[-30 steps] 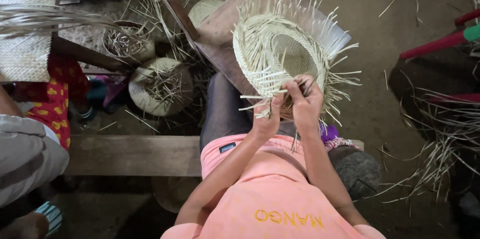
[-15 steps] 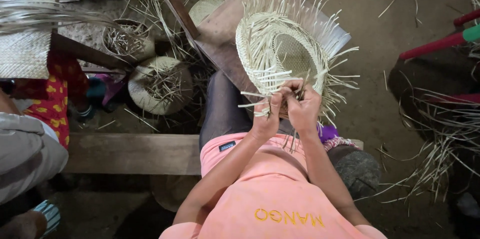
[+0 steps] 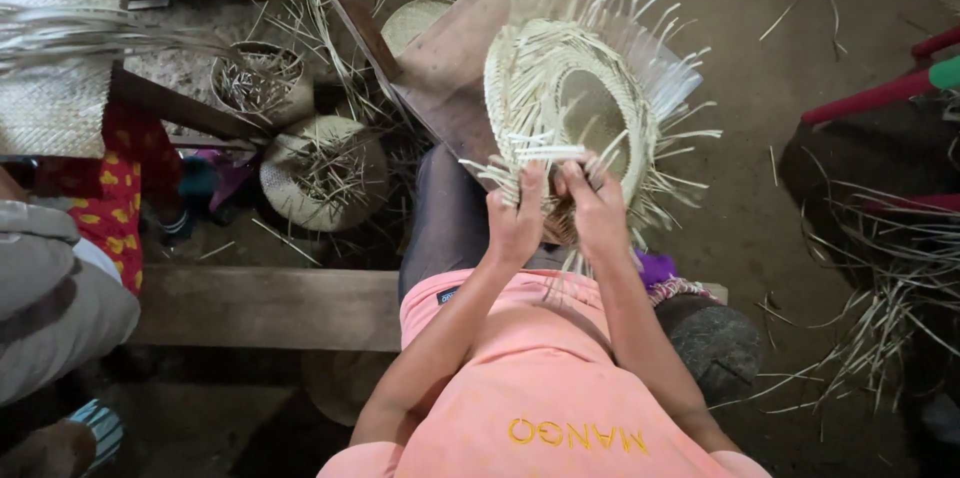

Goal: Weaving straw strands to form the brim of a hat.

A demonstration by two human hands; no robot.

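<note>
A half-woven straw hat stands tilted in front of me, pale strips sticking out all round its brim. My left hand pinches strips at the hat's lower edge. Just beside it, my right hand grips neighbouring strips at the same edge. The two hands almost touch. The hat rests above my lap, over a dark trouser leg.
Two unfinished straw hats lie on the ground at left, near a wooden bench. A person sits at far left with a woven mat. Loose straw lies at right beside red chair legs.
Both hands have shifted slightly along the hat's lower edge, working the strips; the hat has tilted a little.
</note>
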